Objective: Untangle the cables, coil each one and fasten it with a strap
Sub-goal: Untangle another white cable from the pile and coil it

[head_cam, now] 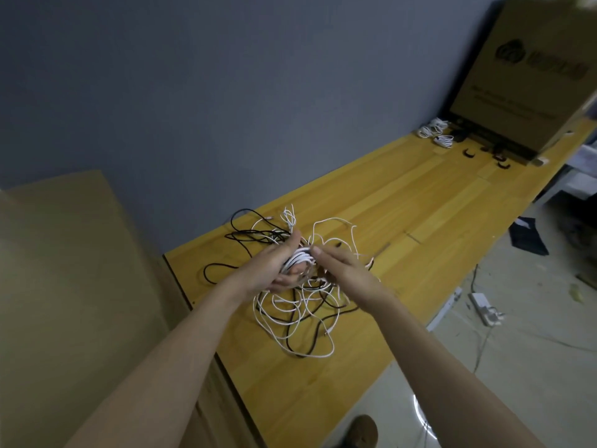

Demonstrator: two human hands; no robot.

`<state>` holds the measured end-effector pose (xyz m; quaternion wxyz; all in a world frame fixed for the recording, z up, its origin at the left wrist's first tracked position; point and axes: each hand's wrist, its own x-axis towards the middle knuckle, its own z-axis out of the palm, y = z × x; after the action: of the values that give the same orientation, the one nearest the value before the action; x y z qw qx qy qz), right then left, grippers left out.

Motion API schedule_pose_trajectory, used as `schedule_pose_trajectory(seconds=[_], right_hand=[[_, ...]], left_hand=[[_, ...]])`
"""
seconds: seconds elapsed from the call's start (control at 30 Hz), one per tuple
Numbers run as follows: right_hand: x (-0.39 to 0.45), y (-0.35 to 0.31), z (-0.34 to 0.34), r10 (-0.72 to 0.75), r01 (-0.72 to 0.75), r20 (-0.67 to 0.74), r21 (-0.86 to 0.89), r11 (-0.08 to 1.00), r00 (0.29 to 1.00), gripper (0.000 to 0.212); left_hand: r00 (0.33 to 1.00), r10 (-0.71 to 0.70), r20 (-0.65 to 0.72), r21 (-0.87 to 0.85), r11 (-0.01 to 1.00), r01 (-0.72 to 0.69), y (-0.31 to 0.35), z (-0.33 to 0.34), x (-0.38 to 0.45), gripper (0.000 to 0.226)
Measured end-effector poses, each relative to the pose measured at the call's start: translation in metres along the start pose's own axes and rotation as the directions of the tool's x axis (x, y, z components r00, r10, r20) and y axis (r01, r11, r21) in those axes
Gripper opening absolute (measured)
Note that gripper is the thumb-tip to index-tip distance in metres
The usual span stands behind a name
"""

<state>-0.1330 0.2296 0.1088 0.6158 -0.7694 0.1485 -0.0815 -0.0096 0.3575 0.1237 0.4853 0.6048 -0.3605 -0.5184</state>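
While most of the cables (297, 312) lay in a loose black and white tangle on the near part of the wooden table (420, 202), the person held a white coil (298, 258) just above it. The left hand (277, 266) gripped that coil, fingers and thumb curled round its loops. The right hand (342, 263) met it from the right, its thumb and fingers apparently pinching the white strand at the coil's edge, though how the fingers underneath lay could not be told. Black loops trailed off to the left of the hands, and white ones spread near and to the right.

At the far right end of the table, beside a cardboard box (529, 76), lay a few finished white bundles (434, 130), and near them several small dark straps (468, 153) waited unused.

Judging from this, the work was only partly along: some cables seemed done, one was being wound, and the larger heap was not yet separated, coiled or fastened.
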Motion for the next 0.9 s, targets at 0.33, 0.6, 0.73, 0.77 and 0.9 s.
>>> schedule_pose_trajectory(seconds=[0.33,0.6,0.73,0.77,0.9], right_hand=[[0.006,-0.003,0.023,0.113,-0.089,-0.069,0.289,0.953,0.991,0.025],[0.017,-0.004,0.035,0.159,-0.077,-0.258,0.3,0.951,0.953,0.027],[0.026,-0.011,0.044,0.292,-0.133,-0.228,0.53,0.837,0.929,0.032],[0.029,-0.014,0.046,0.293,-0.13,-0.248,0.514,0.848,0.923,0.035],[0.037,-0.018,0.05,0.249,-0.133,-0.343,0.327,0.936,0.906,0.049]], left_hand=[[0.914,0.04,-0.404,-0.075,0.994,-0.077,-0.002,-0.007,0.003,0.039],[0.944,-0.037,-0.327,-0.409,0.906,-0.106,-0.001,-0.004,0.007,0.026],[0.956,-0.023,-0.293,-0.496,0.858,-0.131,0.003,-0.001,0.007,0.023],[0.954,-0.023,-0.3,-0.485,0.865,-0.132,0.004,-0.001,0.008,0.025],[0.952,0.004,-0.306,-0.404,0.905,-0.134,0.001,0.0,0.011,0.034]])
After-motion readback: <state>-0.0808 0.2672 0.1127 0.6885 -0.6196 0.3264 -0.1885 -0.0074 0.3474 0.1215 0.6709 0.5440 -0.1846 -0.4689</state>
